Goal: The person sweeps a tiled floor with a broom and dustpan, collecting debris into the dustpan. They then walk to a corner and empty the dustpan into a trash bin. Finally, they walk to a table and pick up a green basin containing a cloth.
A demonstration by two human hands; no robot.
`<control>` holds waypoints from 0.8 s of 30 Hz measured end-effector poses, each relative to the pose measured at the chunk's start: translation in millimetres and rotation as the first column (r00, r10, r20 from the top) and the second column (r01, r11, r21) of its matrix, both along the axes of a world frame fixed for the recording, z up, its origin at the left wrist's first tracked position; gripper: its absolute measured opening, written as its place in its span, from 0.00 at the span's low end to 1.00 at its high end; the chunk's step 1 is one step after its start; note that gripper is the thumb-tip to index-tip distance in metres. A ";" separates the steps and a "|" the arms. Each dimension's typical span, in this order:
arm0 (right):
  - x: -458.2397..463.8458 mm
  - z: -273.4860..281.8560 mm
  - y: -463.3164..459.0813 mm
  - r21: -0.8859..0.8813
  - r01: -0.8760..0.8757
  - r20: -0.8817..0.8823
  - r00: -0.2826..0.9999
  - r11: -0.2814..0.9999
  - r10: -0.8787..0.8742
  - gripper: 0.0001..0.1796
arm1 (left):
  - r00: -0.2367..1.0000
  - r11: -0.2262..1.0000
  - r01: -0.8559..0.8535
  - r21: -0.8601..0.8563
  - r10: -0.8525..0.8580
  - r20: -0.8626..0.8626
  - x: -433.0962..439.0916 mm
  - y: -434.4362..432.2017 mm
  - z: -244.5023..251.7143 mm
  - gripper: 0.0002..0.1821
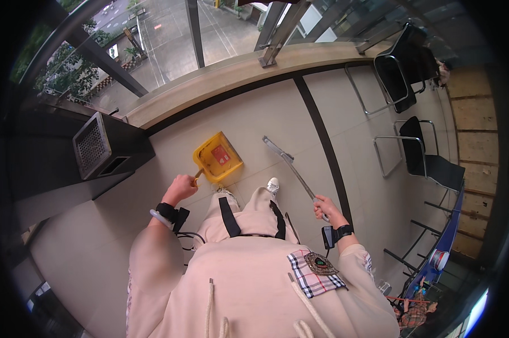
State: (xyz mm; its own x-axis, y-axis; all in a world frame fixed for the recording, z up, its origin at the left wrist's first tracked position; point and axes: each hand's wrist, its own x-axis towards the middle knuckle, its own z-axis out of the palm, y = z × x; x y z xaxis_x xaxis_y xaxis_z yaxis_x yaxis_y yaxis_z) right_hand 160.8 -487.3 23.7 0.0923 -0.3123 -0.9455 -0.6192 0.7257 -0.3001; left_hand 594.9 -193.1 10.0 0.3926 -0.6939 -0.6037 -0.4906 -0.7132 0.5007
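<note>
My left hand (183,187) is closed around the yellow handle of a plastic dustpan (212,162). The dustpan lies in front of my left shoe, its open edge turned to the right, with a red label and dark dirt marks inside. My right hand (325,208) grips the grey end of a long-handled broom (302,179). Its narrow grey head (277,148) is at the floor, right of the dustpan and apart from it. The bristles are hard to make out.
Ahead runs a stone ledge (220,80) below glass panes with metal posts. A dark bin with a grated top (94,145) stands at the left. Black chairs with metal frames (434,169) and a blue-topped table (447,236) are at the right. Another person in plaid (415,314) is at the lower right.
</note>
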 end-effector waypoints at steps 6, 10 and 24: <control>-30.5 -49.7 -90.5 -0.220 0.021 -0.038 0.999 0.975 -0.030 0.34 | 1.000 1.000 -0.016 -0.008 0.016 0.011 -56.3 -24.4 4.4 0.10; -36.3 -91.0 -124.4 -0.273 -0.083 -0.005 0.996 0.958 0.085 0.36 | 1.000 1.000 -0.018 0.015 0.017 0.019 -107.4 -46.0 4.1 0.11; -136.5 -23.7 -70.3 0.145 -0.438 0.170 0.894 0.887 0.414 0.34 | 0.983 0.992 -0.003 0.128 -0.021 0.184 -199.6 -93.8 12.7 0.10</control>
State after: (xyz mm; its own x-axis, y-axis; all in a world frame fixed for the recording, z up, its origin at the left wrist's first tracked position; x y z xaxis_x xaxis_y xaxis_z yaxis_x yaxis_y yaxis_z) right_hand 24.3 -557.6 0.0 0.3052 -0.0455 -0.9512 -0.8444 0.4489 -0.2924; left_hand 395.3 -286.9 22.7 0.4994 -0.6200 -0.6051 -0.5727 -0.7604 0.3063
